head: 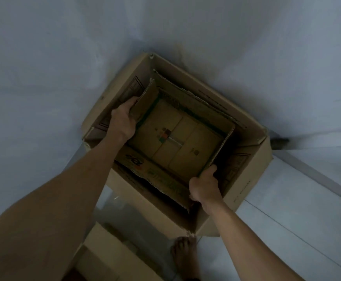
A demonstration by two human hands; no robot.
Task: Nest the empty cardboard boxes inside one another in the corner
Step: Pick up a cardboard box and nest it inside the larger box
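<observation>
The large outer cardboard box [244,179] stands open-topped on the floor, pushed into the corner where the two pale walls [43,57] meet. Inside it sits a middle box [165,185] with ragged, torn upper edges and printed lettering on its near wall. Within that again is the smallest inner box [177,138], its taped bottom flaps plainly visible and nothing lying in it. The left hand [123,120] is clamped over the inner box's far-left wall, thumb outside and fingers hidden behind the cardboard; the right hand [204,185] is closed on its near-right corner. Both hands thus hold the inner box by its rim. Whether the box has bottomed out cannot be told from here; its rim appears roughly level with the middle box's edges, so I judge it at or near its seat. Three boxes nested, then, and the work largely done. More cardboard [112,252] lies at the lower left near a bare foot [183,254]; whether that is a further box left to nest cannot be told.
</observation>
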